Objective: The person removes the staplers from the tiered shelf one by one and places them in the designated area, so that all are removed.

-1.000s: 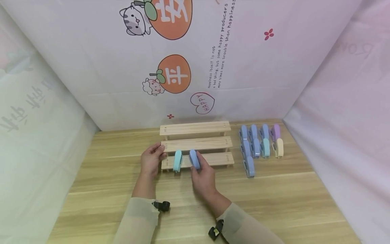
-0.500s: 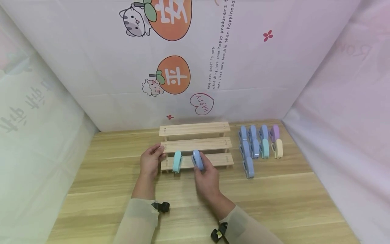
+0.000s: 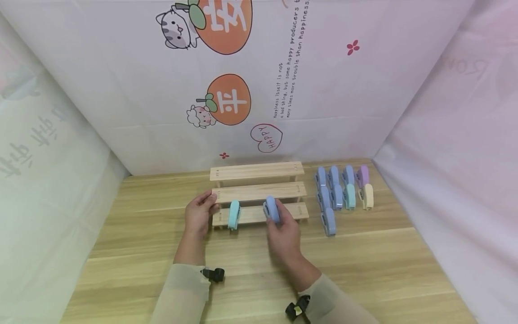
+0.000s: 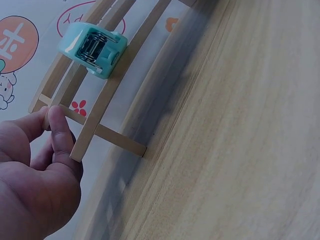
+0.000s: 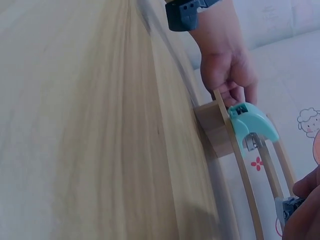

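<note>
A small three-step wooden rack [image 3: 259, 192] stands near the back wall. My left hand [image 3: 198, 213] pinches the left end of its middle plank. Clipped on the front plank, towards the left, is a teal clothes peg [image 3: 234, 215], whose spring shows in the left wrist view. Between thumb and fingers my right hand [image 3: 286, 240] holds a blue clothes peg [image 3: 271, 208] at the front plank, right of the teal one. Whether the blue peg bites on the plank cannot be told. Fingers partly hide it in the right wrist view.
To the right of the rack, several pegs lie in rows: blue pegs [image 3: 329, 221], a teal peg [image 3: 349, 196], a purple peg [image 3: 362, 176] and a cream peg [image 3: 367, 196]. A printed white cloth [image 3: 323, 90] hangs behind the wooden table [image 3: 243, 279].
My right hand has slid to the right along the front plank with the blue peg. The left hand keeps its hold on the rack, and the teal peg stays in place.
</note>
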Demonstrator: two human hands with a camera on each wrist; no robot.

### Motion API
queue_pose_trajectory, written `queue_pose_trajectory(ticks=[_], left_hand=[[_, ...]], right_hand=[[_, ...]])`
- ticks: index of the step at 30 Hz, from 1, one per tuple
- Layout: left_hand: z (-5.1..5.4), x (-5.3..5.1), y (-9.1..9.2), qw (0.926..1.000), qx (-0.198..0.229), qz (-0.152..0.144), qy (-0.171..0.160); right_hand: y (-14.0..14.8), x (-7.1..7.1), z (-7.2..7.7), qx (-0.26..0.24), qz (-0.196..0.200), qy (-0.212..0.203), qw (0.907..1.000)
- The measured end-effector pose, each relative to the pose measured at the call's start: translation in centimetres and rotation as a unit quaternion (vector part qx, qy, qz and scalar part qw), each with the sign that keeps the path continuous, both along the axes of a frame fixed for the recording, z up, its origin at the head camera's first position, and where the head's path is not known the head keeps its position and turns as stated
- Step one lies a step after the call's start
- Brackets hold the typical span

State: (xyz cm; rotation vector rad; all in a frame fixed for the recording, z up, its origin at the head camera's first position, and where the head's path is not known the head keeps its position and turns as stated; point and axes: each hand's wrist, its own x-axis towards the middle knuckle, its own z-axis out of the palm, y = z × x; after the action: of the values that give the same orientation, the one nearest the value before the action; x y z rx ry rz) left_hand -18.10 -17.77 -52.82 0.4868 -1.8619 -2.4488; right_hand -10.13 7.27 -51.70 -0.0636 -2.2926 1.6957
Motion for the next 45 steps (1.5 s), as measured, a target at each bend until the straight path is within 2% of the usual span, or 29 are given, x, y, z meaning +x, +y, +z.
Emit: queue_pose_trajectory(ticks=[11, 17, 27, 34, 38, 45], left_hand=[[-0.2, -0.1, -0.1, 0.9999, 0.007, 0.008, -0.003], [-0.1, -0.1, 0.0, 1.0000, 0.000, 0.001, -0.008], [-0.2, -0.1, -0.1, 1.0000, 0.001, 0.000, -0.004], [0.0, 0.1, -0.1, 0.9999, 0.009, -0.004, 0.002], [0.0, 0.0, -0.2, 1.0000, 0.009, -0.004, -0.001], [-0.1, -0.1, -0.1, 0.9999, 0.008, -0.006, 0.003]], right_hand=[[1.6, -0.2, 0.5, -0.010, -0.030, -0.014, 0.9994], [2.9, -0.4, 0.6, -0.005, -0.047, -0.023, 0.9986], [4.8, -0.3, 1.0, 0.003, -0.064, -0.012, 0.9979], [6.4, -0.2, 1.1, 0.011, -0.083, 0.026, 0.9962], [7.2, -0.3, 1.5, 0.000, -0.096, 0.032, 0.9949], [8.9, -0.6, 1.6, -0.028, -0.108, 0.007, 0.9937]])
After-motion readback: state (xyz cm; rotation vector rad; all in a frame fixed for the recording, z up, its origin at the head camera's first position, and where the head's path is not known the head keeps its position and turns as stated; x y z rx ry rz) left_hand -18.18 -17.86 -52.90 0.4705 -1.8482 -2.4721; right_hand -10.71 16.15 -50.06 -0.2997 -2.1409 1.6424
